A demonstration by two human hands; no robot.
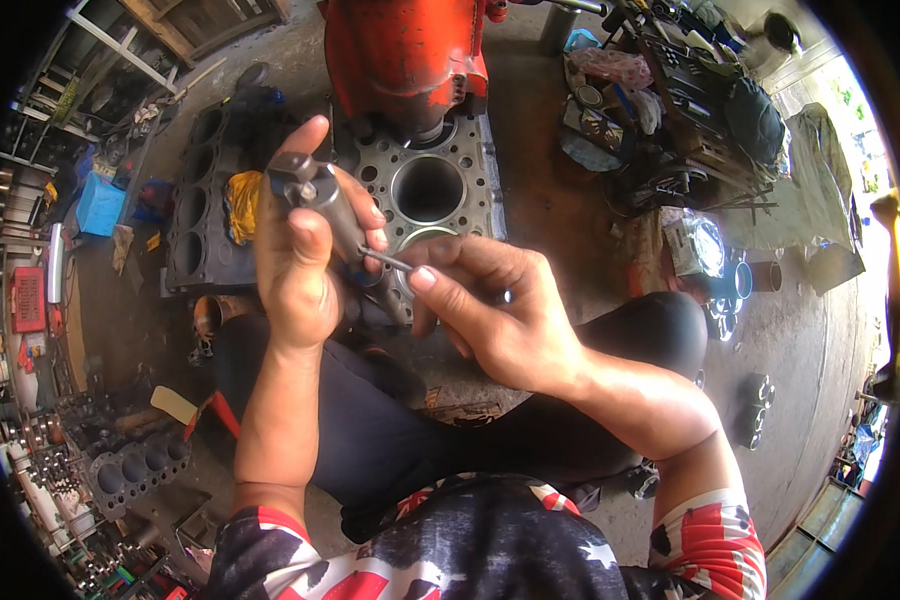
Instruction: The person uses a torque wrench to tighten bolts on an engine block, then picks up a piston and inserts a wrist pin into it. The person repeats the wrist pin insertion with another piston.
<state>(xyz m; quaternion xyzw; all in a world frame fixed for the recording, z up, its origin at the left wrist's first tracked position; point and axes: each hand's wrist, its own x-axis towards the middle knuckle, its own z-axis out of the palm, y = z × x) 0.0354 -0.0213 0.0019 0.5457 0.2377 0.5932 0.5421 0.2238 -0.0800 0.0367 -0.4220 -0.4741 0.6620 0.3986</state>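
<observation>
My left hand (pixel 305 295) is wrapped round a steel cylindrical tool head (pixel 338 218), its notched end tilted up and away to the left. The thumb presses on the near side, while the index finger stretches out past it. Between the thumb and fingers of my right hand (pixel 515 320) is a thin metal rod (pixel 388 260). The rod's tip meets the side of the tool head; whether it sits in a hole I cannot tell. A small shiny end shows below the right fingers. Beneath both hands lies a grey engine block (pixel 482 185) with round cylinder bores, partly hidden.
A red machine (pixel 405 60) stands over the block's far end. Another dark engine block (pixel 210 265) with a yellow cloth (pixel 243 207) lies to the left. A cluttered metal bench (pixel 695 115) stands at the far right. A blue box (pixel 100 205) is at the left.
</observation>
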